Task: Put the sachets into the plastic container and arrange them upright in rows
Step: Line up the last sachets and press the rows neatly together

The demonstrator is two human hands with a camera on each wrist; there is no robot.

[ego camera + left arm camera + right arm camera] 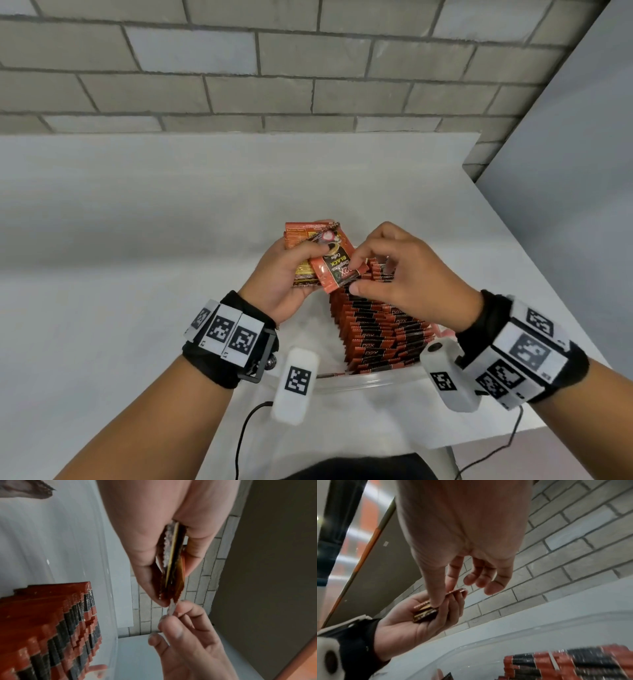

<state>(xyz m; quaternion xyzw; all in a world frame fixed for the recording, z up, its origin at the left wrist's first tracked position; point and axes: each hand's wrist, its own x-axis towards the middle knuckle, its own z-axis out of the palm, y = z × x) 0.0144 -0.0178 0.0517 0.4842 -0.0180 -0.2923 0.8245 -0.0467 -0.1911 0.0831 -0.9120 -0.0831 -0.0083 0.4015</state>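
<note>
Sachets [376,325] stand in a row inside the container [370,380]. Above it, the left hand [281,277] grips a small stack [301,246]; the right hand [404,274] pinches the top sachet [337,270]. Best to peel off only one, keep it upright, and slot it against the row's far end.

Right hand [404,274] hides the plastic container's [359,378] far rim and sachet rows [376,329].

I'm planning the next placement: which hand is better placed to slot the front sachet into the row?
Right. The right hand already pinches the front red-and-black coffee sachet above the upright sachet row in the clear plastic container; the left hand grips the remaining stack.
</note>
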